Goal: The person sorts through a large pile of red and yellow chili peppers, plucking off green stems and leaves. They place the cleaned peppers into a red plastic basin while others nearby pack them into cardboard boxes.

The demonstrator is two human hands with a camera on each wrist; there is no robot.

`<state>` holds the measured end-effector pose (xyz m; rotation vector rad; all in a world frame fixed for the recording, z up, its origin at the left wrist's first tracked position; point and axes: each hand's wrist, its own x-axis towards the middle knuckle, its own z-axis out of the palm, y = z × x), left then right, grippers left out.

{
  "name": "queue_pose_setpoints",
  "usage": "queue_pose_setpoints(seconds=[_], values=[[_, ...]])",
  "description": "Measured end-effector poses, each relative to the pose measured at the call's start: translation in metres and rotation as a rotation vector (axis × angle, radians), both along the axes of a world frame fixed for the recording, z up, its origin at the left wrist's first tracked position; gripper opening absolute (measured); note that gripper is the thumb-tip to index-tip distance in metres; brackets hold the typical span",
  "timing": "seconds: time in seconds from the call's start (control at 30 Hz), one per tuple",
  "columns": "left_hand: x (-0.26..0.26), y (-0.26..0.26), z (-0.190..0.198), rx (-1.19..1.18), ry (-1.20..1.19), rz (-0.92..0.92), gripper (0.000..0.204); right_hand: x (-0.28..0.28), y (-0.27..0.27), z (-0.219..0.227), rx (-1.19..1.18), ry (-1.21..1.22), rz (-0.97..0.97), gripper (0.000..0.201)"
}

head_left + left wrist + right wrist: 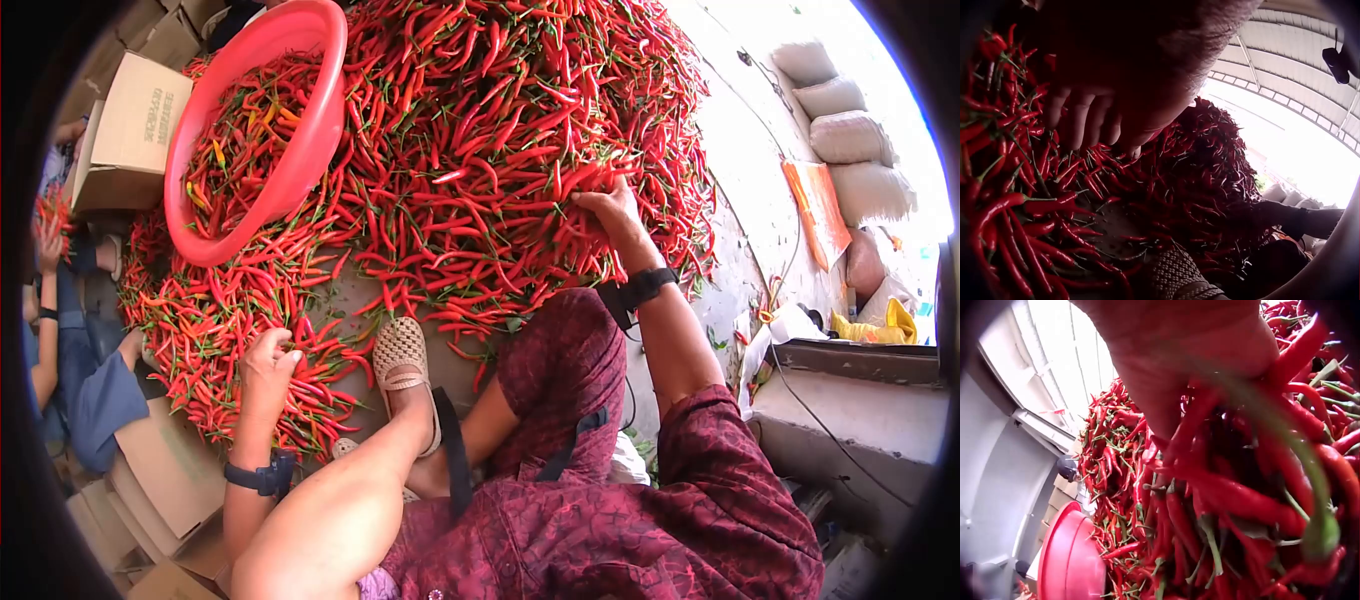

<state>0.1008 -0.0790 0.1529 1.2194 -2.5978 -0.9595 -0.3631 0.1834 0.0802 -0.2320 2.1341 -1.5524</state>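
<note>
My right hand [610, 208] reaches into the front of a big heap of red chili peppers [470, 150]. It grips several chilies [1235, 494], which stick out below the thumb and palm in the right wrist view; its other fingers are mostly hidden by peppers. Over a lower spread of chilies [225, 350] hangs my left hand [265, 368], its fingers loosely bent and pointing down. In the left wrist view its fingertips [1110, 130] hover close above the peppers, with no chili seen in their hold.
A pink plastic basin [335, 90] leans tilted at the left, chilies behind its rim. Cardboard boxes [135, 125] stand beyond it. Another person's hand [50, 250] holds chilies at the far left. My woven shoe [400, 350] is between the piles. White sacks [850, 140] line the right.
</note>
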Motion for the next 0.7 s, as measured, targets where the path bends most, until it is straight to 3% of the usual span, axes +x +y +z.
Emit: queue_pose_setpoints(seconds=[0.03, 0.1, 0.2, 0.23, 0.3, 0.4, 0.43, 0.5, 0.57, 0.7], values=[[-0.002, 0.002, -0.006, 0.028, 0.007, -0.020, 0.029, 0.000, 0.002, -0.005, 0.001, 0.091, -0.025, 0.051], [-0.005, 0.009, -0.013, 0.064, -0.023, -0.070, 0.026, -0.004, 0.003, -0.003, -0.084, 0.013, -0.065, 0.050], [0.000, 0.018, -0.028, 0.158, 0.014, -0.085, 0.027, 0.004, -0.008, 0.005, -0.049, -0.042, -0.110, 0.051], [-0.001, 0.020, -0.028, 0.182, 0.006, -0.093, 0.028, 0.019, -0.015, 0.027, 0.068, -0.083, -0.073, 0.051], [-0.003, 0.027, -0.028, 0.232, -0.010, -0.098, 0.029, 0.042, -0.030, 0.019, -0.139, 0.105, 0.031, 0.052], [-0.009, 0.031, -0.028, 0.232, -0.038, -0.114, 0.029, 0.076, -0.059, 0.010, 0.092, 0.524, 0.117, 0.047], [-0.014, 0.034, -0.027, 0.239, -0.034, -0.118, 0.029, 0.099, -0.065, 0.034, 0.147, 0.696, 0.165, 0.046], [-0.024, 0.040, -0.023, 0.310, -0.037, -0.112, 0.030, 0.135, -0.083, 0.046, 0.222, 0.643, 0.266, 0.043], [-0.027, 0.043, -0.024, 0.359, -0.026, -0.085, 0.031, 0.170, -0.094, 0.038, 0.143, 0.740, 0.429, 0.042], [-0.022, 0.054, -0.036, 0.422, -0.014, -0.044, 0.035, 0.191, -0.100, 0.034, 0.173, 0.887, 0.614, 0.045]])
